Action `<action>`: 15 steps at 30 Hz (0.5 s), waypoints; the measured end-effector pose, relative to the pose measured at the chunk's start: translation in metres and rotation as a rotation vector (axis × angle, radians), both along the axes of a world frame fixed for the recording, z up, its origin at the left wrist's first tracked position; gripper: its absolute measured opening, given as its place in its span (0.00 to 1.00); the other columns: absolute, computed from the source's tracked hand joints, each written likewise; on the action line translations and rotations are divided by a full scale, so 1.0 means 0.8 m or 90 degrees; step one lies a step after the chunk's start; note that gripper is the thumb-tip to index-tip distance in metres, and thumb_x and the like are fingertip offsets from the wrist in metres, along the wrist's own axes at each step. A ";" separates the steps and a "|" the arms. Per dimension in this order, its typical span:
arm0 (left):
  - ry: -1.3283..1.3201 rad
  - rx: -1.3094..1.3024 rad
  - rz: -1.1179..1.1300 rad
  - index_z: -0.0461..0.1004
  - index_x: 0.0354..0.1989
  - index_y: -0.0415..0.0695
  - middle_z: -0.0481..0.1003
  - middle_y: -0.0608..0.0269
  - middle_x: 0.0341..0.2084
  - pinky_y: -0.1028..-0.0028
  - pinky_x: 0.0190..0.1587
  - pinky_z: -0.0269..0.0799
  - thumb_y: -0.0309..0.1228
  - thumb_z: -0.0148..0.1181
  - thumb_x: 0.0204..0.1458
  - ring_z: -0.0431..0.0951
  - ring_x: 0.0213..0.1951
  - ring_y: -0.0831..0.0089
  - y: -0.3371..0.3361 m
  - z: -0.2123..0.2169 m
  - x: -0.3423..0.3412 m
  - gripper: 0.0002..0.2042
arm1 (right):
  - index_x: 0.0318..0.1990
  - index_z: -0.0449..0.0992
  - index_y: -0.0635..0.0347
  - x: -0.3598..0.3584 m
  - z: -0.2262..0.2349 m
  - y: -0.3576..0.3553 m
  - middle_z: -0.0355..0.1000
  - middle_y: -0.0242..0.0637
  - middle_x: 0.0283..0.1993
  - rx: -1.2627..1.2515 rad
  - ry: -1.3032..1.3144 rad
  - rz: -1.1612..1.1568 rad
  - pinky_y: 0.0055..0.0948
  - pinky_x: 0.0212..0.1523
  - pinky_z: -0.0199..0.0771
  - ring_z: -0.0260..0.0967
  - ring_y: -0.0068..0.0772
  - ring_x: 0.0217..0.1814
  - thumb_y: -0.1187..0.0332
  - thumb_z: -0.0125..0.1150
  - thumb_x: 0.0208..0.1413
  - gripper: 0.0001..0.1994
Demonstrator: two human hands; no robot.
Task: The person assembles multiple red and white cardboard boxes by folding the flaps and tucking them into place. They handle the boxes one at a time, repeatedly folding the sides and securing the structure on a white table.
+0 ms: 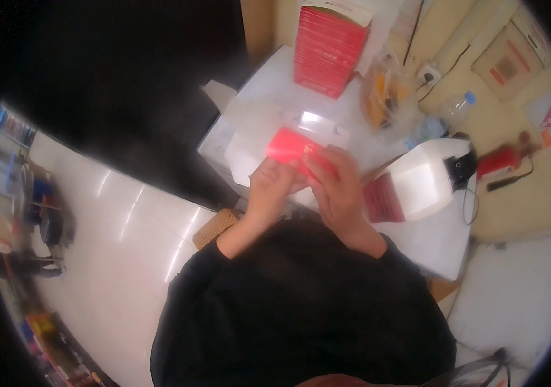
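Note:
Both of my hands hold a small flat red packet point(290, 146) above a white table point(436, 238). My left hand point(270, 183) grips its near left edge. My right hand point(332, 174) covers its right end with curled fingers. Black sleeves cover both forearms. The picture is blurred, so the packet's details are unclear.
A tall red stack of cartons point(328, 50) stands at the table's far end. A white box-shaped device point(425, 179) with a red label sits to the right. A clear plastic bottle point(451, 109), plastic bags, cables and a red object lie on the yellowish floor beyond.

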State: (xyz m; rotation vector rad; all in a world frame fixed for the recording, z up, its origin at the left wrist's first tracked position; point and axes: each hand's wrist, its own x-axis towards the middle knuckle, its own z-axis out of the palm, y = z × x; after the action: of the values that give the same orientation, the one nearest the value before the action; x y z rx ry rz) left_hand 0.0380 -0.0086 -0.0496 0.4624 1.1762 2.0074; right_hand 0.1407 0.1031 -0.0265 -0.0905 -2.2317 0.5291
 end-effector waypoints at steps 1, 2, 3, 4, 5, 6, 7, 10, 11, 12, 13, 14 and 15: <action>0.008 -0.028 0.000 0.69 0.48 0.40 0.76 0.65 0.35 0.77 0.41 0.74 0.28 0.51 0.60 0.77 0.37 0.78 0.001 -0.003 0.003 0.10 | 0.52 0.73 0.57 -0.002 0.000 0.000 0.65 0.43 0.52 0.005 -0.002 -0.023 0.44 0.52 0.64 0.61 0.51 0.54 0.66 0.59 0.49 0.20; -0.004 -0.002 -0.015 0.69 0.49 0.40 0.76 0.64 0.37 0.76 0.42 0.74 0.28 0.51 0.60 0.77 0.38 0.76 0.001 -0.007 0.002 0.11 | 0.53 0.71 0.57 -0.004 0.000 0.000 0.65 0.43 0.52 0.011 -0.004 -0.045 0.44 0.51 0.64 0.61 0.51 0.53 0.67 0.58 0.50 0.21; -0.016 0.025 -0.028 0.68 0.51 0.39 0.75 0.63 0.38 0.75 0.44 0.74 0.28 0.51 0.60 0.77 0.39 0.75 0.000 -0.013 0.000 0.12 | 0.55 0.70 0.58 -0.004 0.002 -0.006 0.65 0.44 0.52 0.010 -0.024 -0.046 0.43 0.50 0.64 0.62 0.51 0.52 0.68 0.57 0.52 0.21; -0.029 0.051 -0.041 0.67 0.52 0.39 0.74 0.62 0.40 0.73 0.46 0.74 0.28 0.51 0.59 0.77 0.40 0.73 0.001 -0.011 -0.001 0.13 | 0.57 0.68 0.59 -0.002 0.005 -0.013 0.65 0.44 0.52 0.011 -0.046 -0.045 0.43 0.50 0.64 0.62 0.51 0.52 0.68 0.55 0.53 0.22; -0.027 0.067 -0.021 0.67 0.52 0.39 0.75 0.63 0.40 0.74 0.46 0.74 0.29 0.52 0.60 0.77 0.39 0.74 0.002 -0.009 0.002 0.14 | 0.59 0.66 0.59 -0.001 0.006 -0.017 0.64 0.45 0.53 0.011 -0.067 -0.045 0.42 0.50 0.64 0.62 0.51 0.51 0.69 0.53 0.54 0.22; -0.024 0.082 -0.002 0.67 0.53 0.39 0.75 0.64 0.39 0.75 0.45 0.73 0.29 0.52 0.60 0.77 0.39 0.75 0.003 -0.004 0.006 0.14 | 0.60 0.64 0.60 -0.001 0.004 -0.014 0.63 0.46 0.53 -0.038 -0.065 -0.007 0.41 0.49 0.65 0.63 0.49 0.50 0.69 0.51 0.56 0.23; -0.022 0.095 0.017 0.67 0.53 0.39 0.75 0.65 0.39 0.75 0.45 0.73 0.30 0.52 0.60 0.76 0.38 0.76 0.003 0.001 0.008 0.15 | 0.61 0.62 0.61 -0.001 -0.001 -0.011 0.63 0.46 0.54 -0.088 -0.062 0.029 0.40 0.48 0.66 0.65 0.47 0.49 0.69 0.50 0.57 0.23; 0.243 -0.050 0.011 0.69 0.52 0.39 0.76 0.66 0.36 0.77 0.42 0.71 0.32 0.52 0.60 0.74 0.36 0.80 -0.011 -0.002 -0.004 0.15 | 0.62 0.62 0.64 -0.003 -0.006 -0.013 0.65 0.44 0.52 -0.507 -0.026 0.079 0.33 0.45 0.68 0.66 0.37 0.44 0.69 0.46 0.60 0.22; 0.272 -0.090 -0.008 0.70 0.51 0.38 0.76 0.66 0.35 0.78 0.41 0.71 0.33 0.52 0.60 0.73 0.36 0.81 -0.019 -0.006 -0.010 0.14 | 0.61 0.62 0.63 -0.005 -0.013 -0.010 0.65 0.43 0.50 -0.600 -0.017 0.060 0.31 0.43 0.69 0.67 0.34 0.42 0.69 0.46 0.60 0.22; 0.301 -0.130 -0.027 0.71 0.49 0.38 0.76 0.67 0.34 0.78 0.40 0.70 0.33 0.52 0.60 0.73 0.35 0.82 -0.028 -0.013 -0.017 0.14 | 0.61 0.63 0.63 -0.007 -0.020 -0.007 0.65 0.42 0.48 -0.693 0.000 0.038 0.30 0.41 0.69 0.67 0.32 0.40 0.69 0.47 0.60 0.21; 0.328 -0.169 -0.042 0.72 0.47 0.38 0.76 0.67 0.33 0.79 0.39 0.70 0.33 0.52 0.60 0.72 0.34 0.83 -0.039 -0.018 -0.020 0.13 | 0.61 0.64 0.62 -0.012 -0.043 0.007 0.64 0.42 0.45 -0.692 0.002 -0.005 0.30 0.39 0.70 0.67 0.31 0.38 0.68 0.49 0.58 0.22; 0.318 -0.203 -0.070 0.73 0.46 0.38 0.76 0.67 0.31 0.79 0.38 0.69 0.34 0.53 0.60 0.72 0.34 0.84 -0.046 -0.023 -0.018 0.13 | 0.60 0.65 0.60 -0.015 -0.055 0.019 0.64 0.41 0.42 -0.691 0.005 -0.052 0.30 0.36 0.70 0.68 0.30 0.35 0.68 0.52 0.57 0.23; 0.309 -0.237 -0.097 0.73 0.45 0.38 0.76 0.66 0.30 0.79 0.37 0.69 0.34 0.53 0.59 0.72 0.33 0.84 -0.053 -0.028 -0.016 0.12 | 0.56 0.69 0.59 -0.011 -0.062 0.031 0.64 0.40 0.40 -0.605 -0.021 -0.027 0.30 0.36 0.70 0.68 0.30 0.35 0.68 0.54 0.55 0.20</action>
State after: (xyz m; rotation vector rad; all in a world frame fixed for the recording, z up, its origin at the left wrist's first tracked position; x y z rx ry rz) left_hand 0.0256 -0.0510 -0.0716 0.8456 1.7097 1.5378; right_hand 0.1319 0.1277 -0.0765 -0.6276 -1.8170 1.5188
